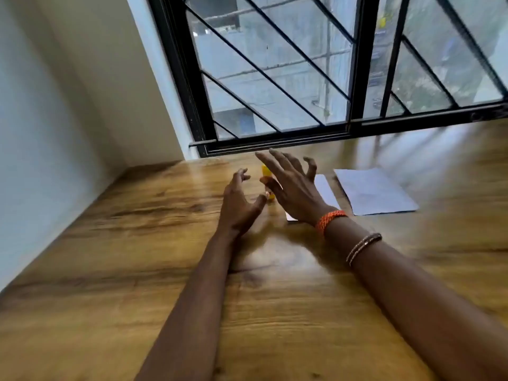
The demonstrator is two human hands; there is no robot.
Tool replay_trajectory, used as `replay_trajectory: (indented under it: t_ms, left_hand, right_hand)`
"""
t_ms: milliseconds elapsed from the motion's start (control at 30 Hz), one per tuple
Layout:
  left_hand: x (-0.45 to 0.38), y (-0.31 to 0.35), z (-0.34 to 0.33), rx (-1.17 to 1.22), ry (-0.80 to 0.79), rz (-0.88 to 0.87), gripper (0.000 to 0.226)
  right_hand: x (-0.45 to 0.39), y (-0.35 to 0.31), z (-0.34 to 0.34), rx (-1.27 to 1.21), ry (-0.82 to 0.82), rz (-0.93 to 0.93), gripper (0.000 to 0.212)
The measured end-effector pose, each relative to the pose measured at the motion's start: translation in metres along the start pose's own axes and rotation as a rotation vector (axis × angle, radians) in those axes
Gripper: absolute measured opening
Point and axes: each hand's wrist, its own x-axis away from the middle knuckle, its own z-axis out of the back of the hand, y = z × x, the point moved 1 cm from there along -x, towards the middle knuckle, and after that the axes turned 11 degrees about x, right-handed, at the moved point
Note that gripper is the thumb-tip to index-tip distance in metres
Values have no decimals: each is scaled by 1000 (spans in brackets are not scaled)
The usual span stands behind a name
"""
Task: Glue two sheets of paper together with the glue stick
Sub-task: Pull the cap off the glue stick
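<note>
Glossy wood-grain tabletop (275, 312), warm brown w/ darker streaks, picks up window glare. Both hands are out over it and neither has anything in its grip. Left hand (239, 202) is loose, fingers gently curved and apart, thumb sticking out to the right. Right hand (291, 188) is splayed wide, fingers long and fanned toward the far edge, w/ an orange braided thread band (328, 220) on the wrist and a thin metal bangle (362, 247) a bit nearer on the forearm.

Glue stick (267, 185) is a small yellow cylinder standing upright btwn the two hands, partly hidden by the right thumb; can't tell if either thumb touches it. Two flat white paper sheets lie right of it: near sheet (325, 191) mostly under the right hand, far sheet (373, 191) in full view beside it. Black-framed window w/ diagonal bars (275, 78) at the far edge.
</note>
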Motion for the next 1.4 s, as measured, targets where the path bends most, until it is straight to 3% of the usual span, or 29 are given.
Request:
replay_trajectory:
  t_ms: [233, 400, 500, 733, 900, 1067, 1200, 1400]
  left_hand:
    - [-9, -8, -8, -171, -92, -81, 57]
    - [-8, -2, -6, -167, -59, -113, 34]
    - [-6, 3, -4, -200, 43, -138, 22]
    - [-6, 1, -1, -270, 183, -192, 24]
    - [-8, 1, 1, -366, 160, -227, 32]
    - [-8, -1, 0, -301, 103, -214, 33]
    - [-4, 4, -5, -279, 104, -299, 47]
    - [-1, 12, -3, -348, 201, -397, 16]
  right_hand:
    - [-3, 7, -6, -120, 188, 18, 24]
    - [-4, 4, -8, -225, 255, 5, 20]
    - [-4, 2, -9, -268, 256, 12, 21]
    - [-4, 1, -11, -394, 201, -22, 18]
    - [-2, -7, 0, -265, 226, 65, 10]
    - [2, -7, 9, -91, 235, 188, 11]
    - [3, -3, 12, -169, 206, 157, 15]
    - [1, -2, 10, -308, 200, 68, 19]
